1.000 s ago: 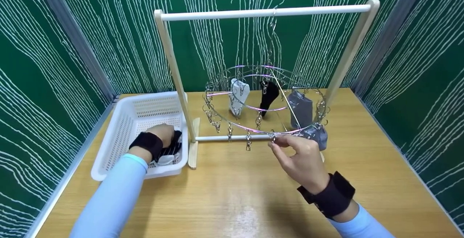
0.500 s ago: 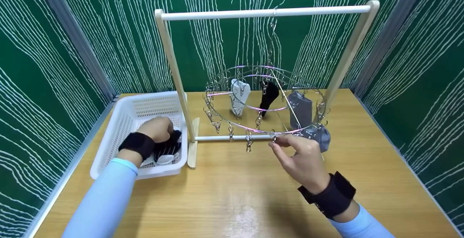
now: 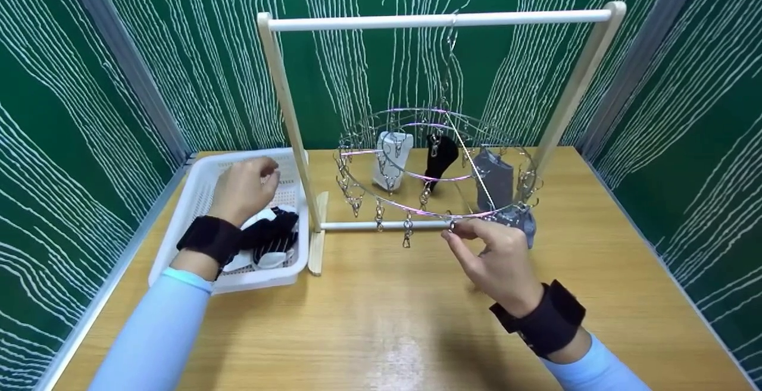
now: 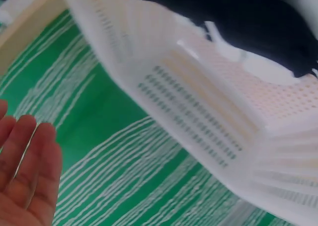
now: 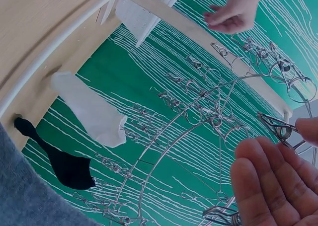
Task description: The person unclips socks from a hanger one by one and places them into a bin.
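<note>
My left hand point(image 3: 245, 188) is raised over the white plastic basket point(image 3: 164, 260) with loosely bent fingers and nothing in them. Inside the basket, below the hand, lie black and white socks point(image 3: 277, 239), one with stripes. At the front rim of a round wire hanger point(image 3: 417, 211), my right hand point(image 3: 503, 254) pinches a metal clip point(image 5: 282, 130) between thumb and fingers. From the hanger's clips hang a white sock point(image 3: 393, 162), a black sock point(image 3: 439, 162) and a grey sock point(image 3: 495, 177). More grey cloth point(image 3: 525, 224) hangs just behind the right hand.
The hanger hooks onto the white top bar point(image 3: 387, 21) of a wooden stand, whose left leg point(image 3: 289, 117) rises right beside the basket. A lower bar point(image 3: 357, 226) runs close above the wooden table point(image 3: 381, 319). Green patterned walls enclose the table's back and sides.
My left hand has risen from the socks in the basket, moving back and slightly left, and its fingers have loosened. The right hand keeps its pinch on the clip. The hanging socks have swayed slightly.
</note>
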